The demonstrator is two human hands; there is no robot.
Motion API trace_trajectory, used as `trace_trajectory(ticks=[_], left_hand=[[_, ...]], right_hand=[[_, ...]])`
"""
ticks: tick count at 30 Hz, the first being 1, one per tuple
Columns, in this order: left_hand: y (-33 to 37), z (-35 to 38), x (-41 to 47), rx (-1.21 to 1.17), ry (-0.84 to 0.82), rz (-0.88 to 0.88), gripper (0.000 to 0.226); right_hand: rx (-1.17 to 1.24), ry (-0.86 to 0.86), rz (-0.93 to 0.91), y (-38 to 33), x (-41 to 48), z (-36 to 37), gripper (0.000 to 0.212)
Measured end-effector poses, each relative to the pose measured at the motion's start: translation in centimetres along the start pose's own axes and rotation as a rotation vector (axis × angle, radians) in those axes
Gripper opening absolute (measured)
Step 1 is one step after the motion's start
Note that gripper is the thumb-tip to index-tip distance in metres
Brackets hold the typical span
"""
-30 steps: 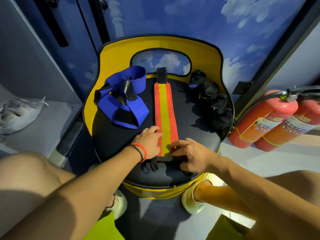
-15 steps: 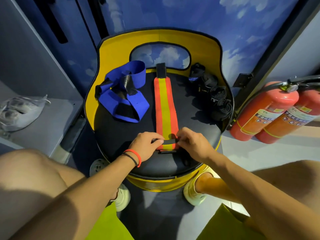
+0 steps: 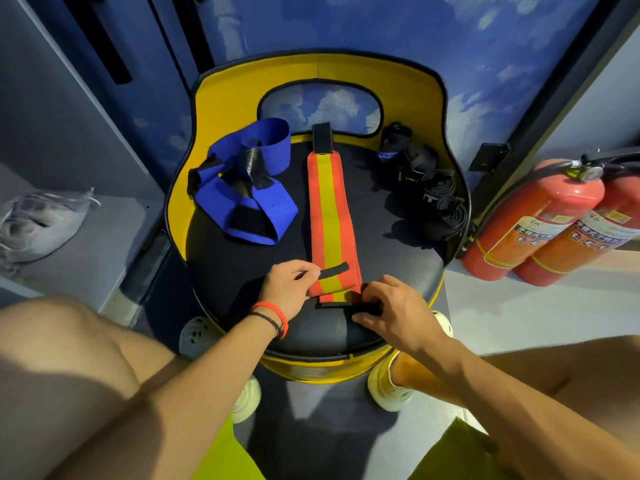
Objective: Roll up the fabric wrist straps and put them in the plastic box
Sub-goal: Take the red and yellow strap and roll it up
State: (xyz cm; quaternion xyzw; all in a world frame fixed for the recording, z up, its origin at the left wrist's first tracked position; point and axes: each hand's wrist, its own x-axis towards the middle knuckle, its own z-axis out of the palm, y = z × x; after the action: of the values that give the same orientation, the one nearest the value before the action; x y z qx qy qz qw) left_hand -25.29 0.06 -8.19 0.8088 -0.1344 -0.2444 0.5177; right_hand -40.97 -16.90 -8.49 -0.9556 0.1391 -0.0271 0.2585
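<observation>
One bag (image 3: 41, 220): grey, crumpled, on the shelf (image 3: 104, 244) far left.
Seat (image 3: 242, 271): black round pad with a yellow back, centre; all straps lie on it.
Blue strap (image 3: 273, 211): loose, folded over itself, unrolled, left rear of seat.
Left hand (image 3: 287, 285): thumb and forefinger pinch a thin black strip (image 3: 334, 270) that lies across the red strap's near part; orange and black bands (image 3: 273, 317) on the wrist.
Red strap (image 3: 329, 209): red with a yellow centre stripe, laid out flat front to back along the middle of the seat, black tab at the far end, not rolled.
Right hand (image 3: 398, 306): fingers curled, gripping the red strap's black near end at the seat's front; hands apart, one on each side of the strap.
Black rolls (image 3: 440, 195): several rolled straps in a row, right rear of seat.
Extinguishers (image 3: 533, 223): two, red, on the floor, far right.
</observation>
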Motion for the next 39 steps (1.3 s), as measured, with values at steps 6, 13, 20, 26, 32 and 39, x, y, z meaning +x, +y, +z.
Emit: trace_trajectory(ticks=[6,13,20,26,32,39], left_hand=[[0.7,0.6,-0.9,0.024,0.042,0.150,0.011],[0.0,0.8,-2.2,0.243,-0.115,0.245,0.014],[0.3,2.2,-3.0,0.318,-0.002,0.229,0.010],[-0.5,2.2,-2.7,0.394,0.003,0.306,0.007],[-0.9,2.0,-2.2,0.431,-0.021,0.388,0.006],[-1.7,0.7,-3.0,0.667,-0.121,0.656,0.024]], right_hand=[[-0.060,0.051,-0.117,0.1,-0.2,1.0,0.016],[-0.100,0.129,-0.217,-0.1,-1.2,1.1,0.016],[-0.028,0.183,-0.192,-0.1,-1.7,1.0,0.014],[-0.007,0.185,-0.205,-0.5,-2.0,1.4,0.012],[-0.168,0.183,-0.351,-0.7,-1.3,1.5,0.025],[-0.116,0.153,-0.239,-1.0,-0.9,2.0,0.018]])
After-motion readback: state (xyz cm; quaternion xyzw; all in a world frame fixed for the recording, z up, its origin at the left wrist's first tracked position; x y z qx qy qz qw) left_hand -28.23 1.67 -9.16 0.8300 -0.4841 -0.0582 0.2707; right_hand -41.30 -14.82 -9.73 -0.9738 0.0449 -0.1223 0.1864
